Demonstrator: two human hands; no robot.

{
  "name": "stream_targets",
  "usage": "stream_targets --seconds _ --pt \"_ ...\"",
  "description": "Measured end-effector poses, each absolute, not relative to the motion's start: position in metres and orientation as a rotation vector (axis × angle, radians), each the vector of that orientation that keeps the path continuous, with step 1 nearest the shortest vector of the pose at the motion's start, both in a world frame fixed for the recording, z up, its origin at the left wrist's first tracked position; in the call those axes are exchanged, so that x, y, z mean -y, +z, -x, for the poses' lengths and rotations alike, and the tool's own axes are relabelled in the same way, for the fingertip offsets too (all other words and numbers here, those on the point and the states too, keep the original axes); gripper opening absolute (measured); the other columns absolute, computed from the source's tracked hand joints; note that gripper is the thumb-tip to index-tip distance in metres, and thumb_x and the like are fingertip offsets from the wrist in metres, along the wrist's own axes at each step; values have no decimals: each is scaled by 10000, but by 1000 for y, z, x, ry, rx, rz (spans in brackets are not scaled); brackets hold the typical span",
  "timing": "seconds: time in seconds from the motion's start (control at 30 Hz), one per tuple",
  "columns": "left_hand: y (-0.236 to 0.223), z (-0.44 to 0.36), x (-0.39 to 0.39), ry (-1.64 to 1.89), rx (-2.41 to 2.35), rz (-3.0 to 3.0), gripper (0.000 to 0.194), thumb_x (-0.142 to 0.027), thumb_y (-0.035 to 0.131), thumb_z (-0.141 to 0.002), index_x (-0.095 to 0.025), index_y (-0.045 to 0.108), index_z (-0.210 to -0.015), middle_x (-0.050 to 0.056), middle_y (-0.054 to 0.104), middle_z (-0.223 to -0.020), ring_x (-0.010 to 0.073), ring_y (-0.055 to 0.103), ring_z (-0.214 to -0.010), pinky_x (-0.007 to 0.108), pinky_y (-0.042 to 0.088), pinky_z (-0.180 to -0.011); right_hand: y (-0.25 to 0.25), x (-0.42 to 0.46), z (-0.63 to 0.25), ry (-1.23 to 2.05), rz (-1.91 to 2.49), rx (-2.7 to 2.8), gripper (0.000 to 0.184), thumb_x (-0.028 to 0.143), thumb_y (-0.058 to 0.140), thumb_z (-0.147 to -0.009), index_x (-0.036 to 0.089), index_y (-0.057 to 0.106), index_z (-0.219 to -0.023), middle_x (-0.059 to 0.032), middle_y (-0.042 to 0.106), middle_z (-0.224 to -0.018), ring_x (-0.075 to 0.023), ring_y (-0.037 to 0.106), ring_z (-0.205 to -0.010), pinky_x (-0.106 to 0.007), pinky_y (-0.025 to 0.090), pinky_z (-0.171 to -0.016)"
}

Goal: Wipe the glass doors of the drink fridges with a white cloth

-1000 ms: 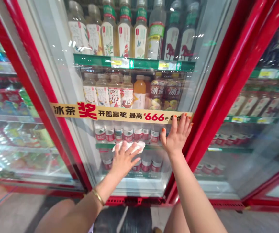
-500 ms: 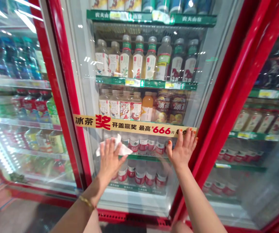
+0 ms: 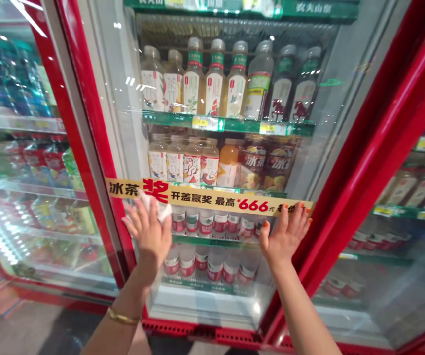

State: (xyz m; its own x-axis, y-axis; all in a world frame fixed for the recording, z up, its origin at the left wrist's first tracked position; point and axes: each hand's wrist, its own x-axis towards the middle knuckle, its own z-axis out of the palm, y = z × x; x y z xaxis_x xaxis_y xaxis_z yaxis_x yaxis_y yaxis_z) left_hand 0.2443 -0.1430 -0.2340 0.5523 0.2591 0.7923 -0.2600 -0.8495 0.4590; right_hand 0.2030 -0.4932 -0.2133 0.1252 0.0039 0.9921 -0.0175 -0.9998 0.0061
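Head view, white cloth (image 3: 162,209) under left hand (image 3: 148,234), right hand (image 3: 285,237) on glass door (image 3: 297,167)

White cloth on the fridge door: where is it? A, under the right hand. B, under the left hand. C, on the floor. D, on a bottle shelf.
B: the white cloth shows around the fingers of the left hand against the glass door; the right hand is bare.

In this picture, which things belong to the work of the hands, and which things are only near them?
Part of the work: left hand, white cloth, right hand, glass door.

Only nearby: drink bottles, yellow banner, red door frame.
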Motion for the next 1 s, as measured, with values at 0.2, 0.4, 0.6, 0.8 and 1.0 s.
stream_targets --seconds 0.2,0.4,0.6,0.8,1.0 --pt "-212 -232 209 1462 514 -2308 665 -410 467 -1111 -402 309 -1757 -25 169 -1886 284 -85 -1775 644 -53 -1448 -213 493 -202 2092 -2319 15 882 360 560 -1013 229 201 -1808 -227 224 -1873 -484 251 -1724 -806 322 -1299" --pt "-253 -233 187 1434 349 -2347 682 -409 568 -1071 -366 398 -1730 53 229 -1870 385 1 -1771 740 14 -1427 -211 490 -199 2065 -2317 20 870 371 544 -1041 210 178 -1814 -237 208 -1876 -477 220 -1737 -807 329 -1298" --pt "-214 -238 208 1413 293 -2303 724 -468 489 -1094 -364 254 -1771 28 139 -1890 393 -77 -1765 751 -26 -1419 -212 489 -199 2060 -2328 49 869 377 535 -1043 213 172 -1816 -239 218 -1873 -483 242 -1728 -811 350 -1284" --pt "-256 -230 185 1365 429 -2409 579 -386 523 -1085 -386 518 -1663 43 399 -1808 348 130 -1766 674 27 -1449 -216 499 -196 2012 -2323 -30 915 369 594 -1032 235 154 -1823 -222 195 -1884 -495 260 -1719 -792 373 -1283" --pt "-203 -244 181 1421 148 -2243 755 -431 438 -1108 -262 180 -1798 87 11 -1896 367 -72 -1767 691 -7 -1439 -219 499 -197 2052 -2290 -45 884 372 584 -1042 219 187 -1817 -211 215 -1882 -466 257 -1728 -753 359 -1312"
